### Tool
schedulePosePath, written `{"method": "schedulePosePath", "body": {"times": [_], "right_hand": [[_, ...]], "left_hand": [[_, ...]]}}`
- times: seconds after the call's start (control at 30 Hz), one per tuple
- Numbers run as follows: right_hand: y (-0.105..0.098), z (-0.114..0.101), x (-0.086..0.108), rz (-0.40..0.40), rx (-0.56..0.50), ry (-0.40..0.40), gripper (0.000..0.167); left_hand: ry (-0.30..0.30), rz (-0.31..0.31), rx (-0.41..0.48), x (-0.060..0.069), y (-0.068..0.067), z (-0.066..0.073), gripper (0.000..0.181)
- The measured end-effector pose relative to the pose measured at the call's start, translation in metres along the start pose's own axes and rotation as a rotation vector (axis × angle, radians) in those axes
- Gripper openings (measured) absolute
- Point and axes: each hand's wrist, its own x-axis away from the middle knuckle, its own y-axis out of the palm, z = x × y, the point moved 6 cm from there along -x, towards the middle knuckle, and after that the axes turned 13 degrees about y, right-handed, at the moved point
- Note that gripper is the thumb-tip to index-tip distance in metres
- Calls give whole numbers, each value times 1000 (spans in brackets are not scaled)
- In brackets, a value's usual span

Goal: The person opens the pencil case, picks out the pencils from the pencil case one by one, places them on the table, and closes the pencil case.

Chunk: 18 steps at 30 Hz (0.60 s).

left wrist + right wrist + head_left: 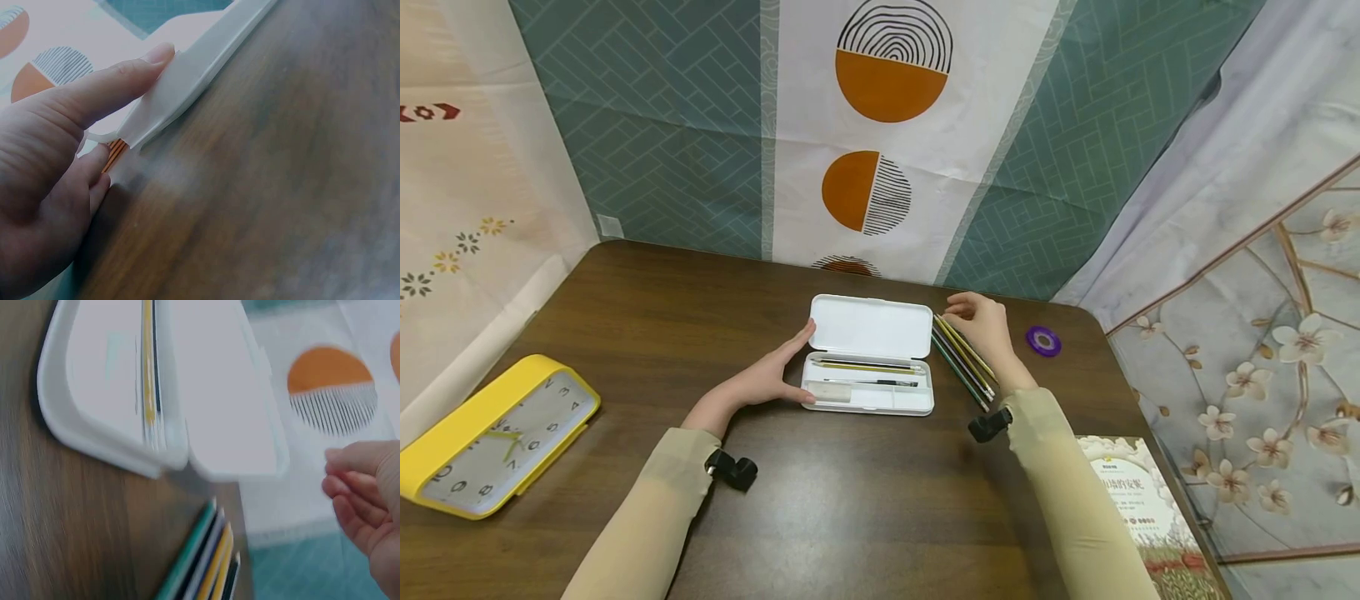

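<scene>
Centrally in the head view, a white pencil box point(914, 400) lies open on the brown surface point(865, 492), its lid point(871, 327) laid back toward twelve o'clock; clock positions are read from this box. Inside, yellow and dark pencils point(865, 367) occupy the rear compartment, a slender brush-like rod point(872, 382) the middle one, and a pale block point(830, 392) the front-left one.

At nine o'clock, the left hand point(762, 381) touches the box's end; its thumb meets the tray and its fingers the lid, the spread between them wide. Between two and three o'clock, the right hand point(985, 327) hovers near the upper ends of the loose pencils point(962, 361); its fingers are loosely bent and narrow, and the right wrist view shows them holding nothing. These pencils, green, dark and yellow, lie just beside the box at three o'clock, slanting from eleven toward five.

Farther out at three o'clock lies a purple ring point(1052, 343); at four, a book point(1138, 500); near nine, a yellow clock point(505, 442); at twelve, a patterned hanging point(891, 83).
</scene>
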Motion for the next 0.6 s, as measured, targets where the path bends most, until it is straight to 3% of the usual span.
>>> {"method": "schedulePosePath", "body": {"times": [0.23,0.6], "right_hand": [[31,-36,18,-43,-42,-148,26],[82,-46,37,-186,60,-204,23]], "left_hand": [[-7,1,-2,0,0,1,122],[-7,2,3,0,0,3,122]]}}
